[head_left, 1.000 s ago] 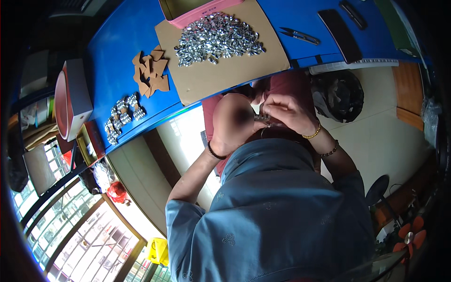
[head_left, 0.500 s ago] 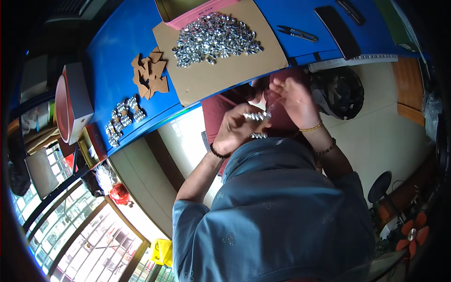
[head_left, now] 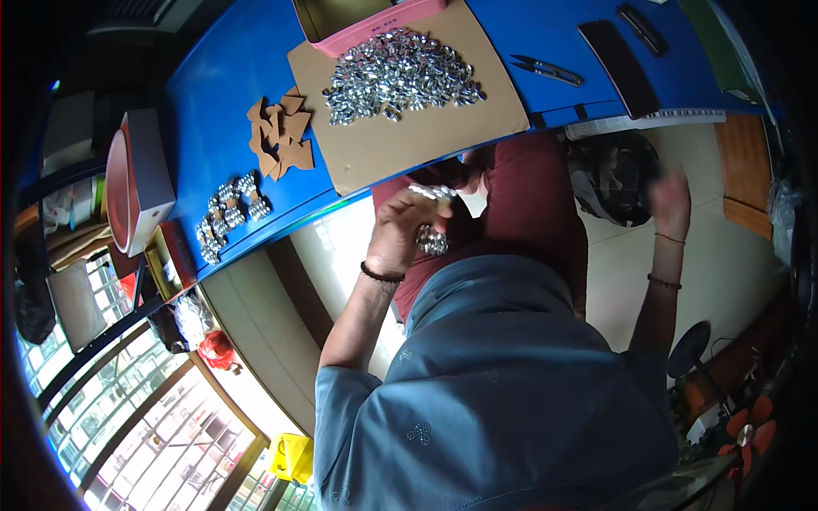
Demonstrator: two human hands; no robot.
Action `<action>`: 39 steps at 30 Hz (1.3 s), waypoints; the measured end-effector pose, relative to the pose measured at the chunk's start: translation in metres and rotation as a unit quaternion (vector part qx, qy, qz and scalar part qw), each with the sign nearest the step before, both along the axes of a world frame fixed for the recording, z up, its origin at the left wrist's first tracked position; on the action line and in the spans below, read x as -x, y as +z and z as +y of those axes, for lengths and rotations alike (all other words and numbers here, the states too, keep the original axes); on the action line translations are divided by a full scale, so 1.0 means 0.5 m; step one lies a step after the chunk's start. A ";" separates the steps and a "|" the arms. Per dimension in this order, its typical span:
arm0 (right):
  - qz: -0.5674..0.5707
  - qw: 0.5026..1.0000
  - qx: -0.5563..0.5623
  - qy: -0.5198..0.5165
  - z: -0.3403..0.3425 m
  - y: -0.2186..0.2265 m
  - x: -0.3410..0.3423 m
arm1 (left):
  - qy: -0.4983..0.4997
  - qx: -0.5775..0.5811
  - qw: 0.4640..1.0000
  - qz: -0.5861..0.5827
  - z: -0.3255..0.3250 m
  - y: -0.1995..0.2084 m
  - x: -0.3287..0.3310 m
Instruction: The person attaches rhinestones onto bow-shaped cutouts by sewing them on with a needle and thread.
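My left hand (head_left: 397, 234) is closed around a small brown card strung with shiny silver beads (head_left: 433, 241), held over my lap just below the table edge. Beads show at both ends of the card, and my fingers hide part of its middle. Far out to the right, my right hand (head_left: 671, 203) is raised beside a black bin. Its fingertips are smeared by motion, and whether a thread runs to it cannot be made out. On the tan board (head_left: 366, 157) lies a heap of loose silver beads (head_left: 400, 77).
Brown notched card pieces (head_left: 279, 136) and several bead-wound cards (head_left: 228, 213) lie on the blue table's left. A pink box (head_left: 375, 32) stands behind the heap. Thread snips (head_left: 547, 70) and a dark phone (head_left: 618, 68) lie right. The black bin (head_left: 609, 183) stands below.
My right hand has swung away from the left, outward to the right. My left hand has shifted slightly left and turned, still holding the beaded card.
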State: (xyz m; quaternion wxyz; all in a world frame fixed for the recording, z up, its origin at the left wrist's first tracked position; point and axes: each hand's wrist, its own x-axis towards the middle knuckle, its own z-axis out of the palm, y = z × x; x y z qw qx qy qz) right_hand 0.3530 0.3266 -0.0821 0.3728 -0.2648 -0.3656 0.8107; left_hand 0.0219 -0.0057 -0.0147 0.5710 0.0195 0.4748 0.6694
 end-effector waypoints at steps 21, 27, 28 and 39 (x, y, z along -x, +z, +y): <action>0.049 0.988 0.144 -0.041 -0.031 -0.030 -0.024 | 0.043 0.100 0.994 -0.017 0.033 -0.004 -0.033; -0.060 0.988 0.140 0.024 -0.034 -0.023 -0.027 | 0.025 0.119 0.991 0.061 0.030 -0.006 -0.042; -0.061 0.988 0.141 0.024 -0.035 -0.025 -0.030 | 0.025 0.120 0.991 0.060 0.030 -0.007 -0.041; -0.172 0.969 0.159 -0.074 -0.058 -0.018 -0.051 | 0.040 0.045 0.998 -0.025 0.029 0.008 -0.030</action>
